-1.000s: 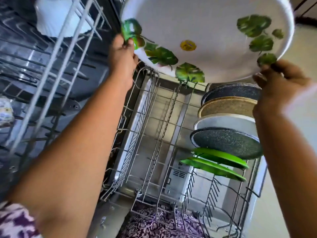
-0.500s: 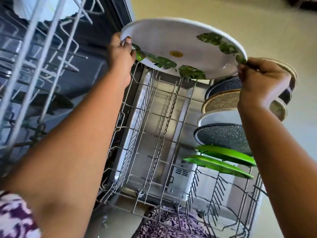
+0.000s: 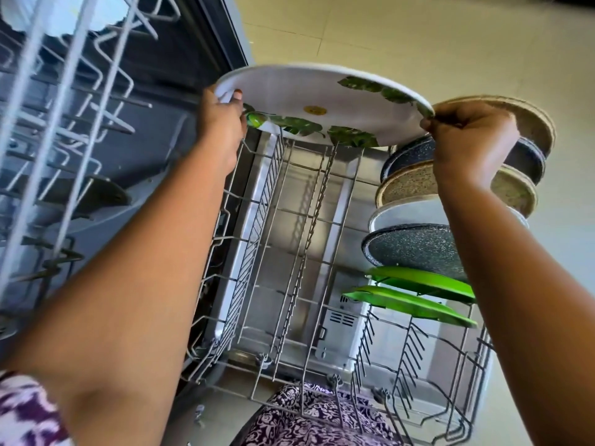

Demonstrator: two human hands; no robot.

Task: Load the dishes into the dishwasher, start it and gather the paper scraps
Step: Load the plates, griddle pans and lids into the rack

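A large white plate with green leaf prints [image 3: 322, 94] hangs nearly flat over the far end of the pulled-out lower rack [image 3: 289, 246]. My left hand [image 3: 222, 117] grips its left rim and my right hand [image 3: 467, 136] pinches its right rim. Along the rack's right side stand several plates on edge: two green plates [image 3: 415, 294], a dark speckled plate [image 3: 415, 249], a white plate [image 3: 405, 210], a beige speckled plate [image 3: 409, 185] and more behind my right hand.
The upper wire rack [image 3: 64, 101] juts out at the left, over the dark dishwasher tub [image 3: 135, 175]. Beige floor tiles [image 3: 418, 37] lie beyond. Purple patterned clothing [image 3: 309, 420] shows below the rack's near edge. The rack's left and middle rows hold nothing.
Both hands have carried the leaf-print plate away from the camera and down toward the rack's far end, tilting it flatter. The racked plates have not moved.
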